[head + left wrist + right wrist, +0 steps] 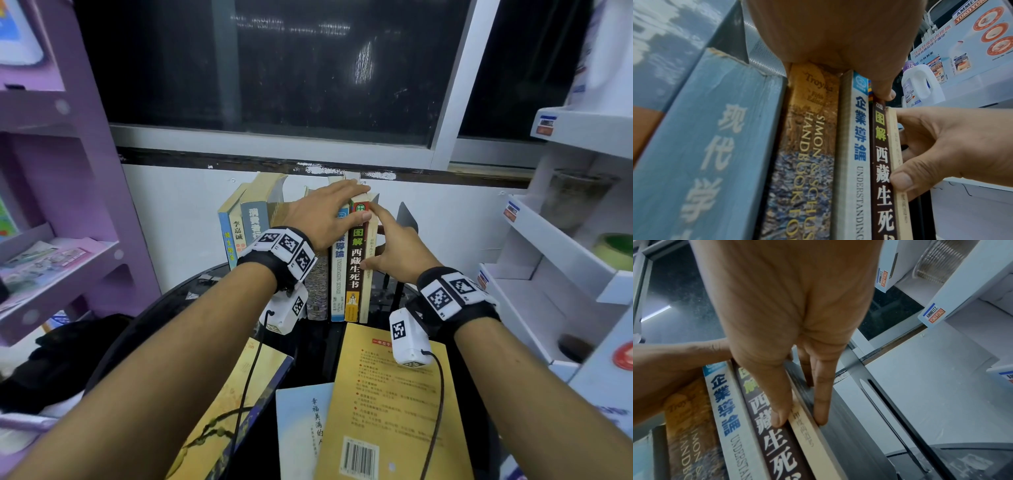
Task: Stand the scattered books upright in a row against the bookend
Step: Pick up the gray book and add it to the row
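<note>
Head view: my right hand (394,250) pinches the cream book (369,260) into the row while my flat left hand (322,219) steadies it; next, the bookend (407,219) needs closing in.

Seven books (337,260) are standing upright in a row at the round black table's (164,308) far edge, the thin cream one (368,274) at the right end sitting just beside the black metal bookend (406,219), while three more are lying flat (387,407) near the front edge.

Dim indoor light, soft blur (edges warped)
</note>
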The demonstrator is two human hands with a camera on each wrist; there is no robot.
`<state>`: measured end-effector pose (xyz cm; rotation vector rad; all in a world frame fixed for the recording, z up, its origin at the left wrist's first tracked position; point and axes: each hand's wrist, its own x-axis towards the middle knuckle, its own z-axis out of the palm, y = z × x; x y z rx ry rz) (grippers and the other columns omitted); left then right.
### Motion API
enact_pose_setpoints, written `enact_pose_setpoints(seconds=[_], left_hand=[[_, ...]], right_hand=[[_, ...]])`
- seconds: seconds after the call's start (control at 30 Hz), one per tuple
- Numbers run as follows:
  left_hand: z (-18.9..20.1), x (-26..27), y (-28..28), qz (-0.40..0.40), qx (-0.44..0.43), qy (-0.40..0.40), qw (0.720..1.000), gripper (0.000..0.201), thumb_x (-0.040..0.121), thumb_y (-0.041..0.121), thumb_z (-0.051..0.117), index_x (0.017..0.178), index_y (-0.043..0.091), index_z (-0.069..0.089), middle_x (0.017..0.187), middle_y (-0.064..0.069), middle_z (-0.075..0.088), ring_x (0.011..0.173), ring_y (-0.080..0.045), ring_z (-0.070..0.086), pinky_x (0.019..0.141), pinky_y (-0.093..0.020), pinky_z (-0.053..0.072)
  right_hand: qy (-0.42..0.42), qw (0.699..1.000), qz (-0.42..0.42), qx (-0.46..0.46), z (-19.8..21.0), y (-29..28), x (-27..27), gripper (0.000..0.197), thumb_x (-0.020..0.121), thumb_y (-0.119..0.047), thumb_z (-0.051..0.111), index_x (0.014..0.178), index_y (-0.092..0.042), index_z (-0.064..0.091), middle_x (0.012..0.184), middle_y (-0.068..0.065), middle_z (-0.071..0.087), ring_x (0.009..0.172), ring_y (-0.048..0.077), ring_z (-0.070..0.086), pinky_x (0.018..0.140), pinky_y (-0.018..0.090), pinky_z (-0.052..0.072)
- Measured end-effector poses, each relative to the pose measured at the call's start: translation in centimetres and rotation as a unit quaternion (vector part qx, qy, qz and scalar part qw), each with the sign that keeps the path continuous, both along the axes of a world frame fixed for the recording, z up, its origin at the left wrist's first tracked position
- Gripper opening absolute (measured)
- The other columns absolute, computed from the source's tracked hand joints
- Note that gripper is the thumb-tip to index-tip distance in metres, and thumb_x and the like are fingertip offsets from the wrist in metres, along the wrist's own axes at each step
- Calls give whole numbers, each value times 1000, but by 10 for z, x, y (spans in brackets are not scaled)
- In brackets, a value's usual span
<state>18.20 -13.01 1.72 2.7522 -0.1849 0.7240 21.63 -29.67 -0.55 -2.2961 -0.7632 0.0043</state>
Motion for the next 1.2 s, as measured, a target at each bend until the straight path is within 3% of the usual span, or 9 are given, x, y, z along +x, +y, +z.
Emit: enact_pose_setpoints(seconds=[0.13, 0.27, 0.47, 0.63, 0.7, 0.77, 0.9, 1.07, 1.2], left_hand=[[0, -1, -1, -9, 2, 0, 1000, 52, 94, 55, 41, 143, 38, 35, 154, 9, 31, 135, -17, 38, 103, -43, 39], [0, -2, 1, -30, -17, -5, 999, 49, 94, 51, 45, 141, 36, 39, 151, 9, 34, 133, -15, 40, 104, -42, 39], [0, -10, 1, -52, -33, -9, 998, 46, 95, 45, 48, 138, 33, 43, 149, 7, 38, 133, -16, 38, 105, -42, 37], [-5, -28, -5, -44, -37, -51, 997, 45, 95, 41, 50, 138, 30, 44, 144, 8, 44, 130, -13, 41, 99, -35, 37], [-9, -36, -6, -46, -46, -64, 996, 45, 94, 41, 51, 137, 27, 45, 141, 6, 47, 127, -13, 42, 101, -37, 38], [-12, -44, -6, -48, -59, -79, 994, 44, 94, 39, 52, 135, 25, 46, 138, 4, 49, 125, -13, 44, 102, -37, 38], [-20, -62, -11, -42, -77, -102, 991, 38, 92, 36, 54, 129, 27, 52, 136, 2, 47, 127, -15, 40, 105, -36, 31], [-36, -81, -19, -59, -114, -47, 991, 38, 93, 34, 54, 130, 25, 50, 136, 1, 43, 129, -16, 38, 108, -37, 32], [-49, -93, -29, -55, -128, 38, 990, 45, 94, 36, 53, 136, 21, 45, 142, -4, 38, 132, -19, 37, 109, -36, 31]], right_hand=[[1, 1000, -4, 13, 0, -2, 1, 102, 79, -4, 77, 153, -30, 12, 132, 4, 58, 100, 18, 66, 80, 31, 56], [3, 1000, -11, 18, 0, -4, 4, 99, 79, -5, 77, 152, -29, 14, 128, 3, 61, 84, 10, 65, 66, 17, 51], [-3, 1000, -19, 10, 3, -11, -4, 97, 80, -6, 75, 152, -27, 14, 136, 4, 56, 97, 18, 67, 79, 29, 53], [-7, 1000, -27, 7, 7, -20, -16, 91, 82, -6, 74, 151, -27, 19, 139, 6, 55, 73, -1, 57, 61, 12, 44], [-8, 999, -32, 7, 8, -24, -22, 88, 82, -7, 74, 150, -27, 22, 142, 7, 51, 72, -1, 55, 66, 16, 46], [-1, 999, -37, 7, 9, -29, -29, 87, 82, -10, 75, 150, -27, 23, 146, 7, 47, 79, 6, 59, 79, 25, 50], [32, 998, -46, -40, 7, -41, -44, 94, 80, -24, 77, 153, -27, 18, 152, 5, 40, 118, 25, 57, 101, 39, 46], [71, 988, -56, -126, 2, -57, -66, 88, 85, -36, 72, 154, -21, 19, 155, 10, 34, 132, 27, 46, 105, 35, 37], [123, 974, -66, -179, -7, -67, -78, 87, 84, -46, 69, 153, -19, 22, 155, 9, 33, 137, 26, 39, 109, 39, 34]])
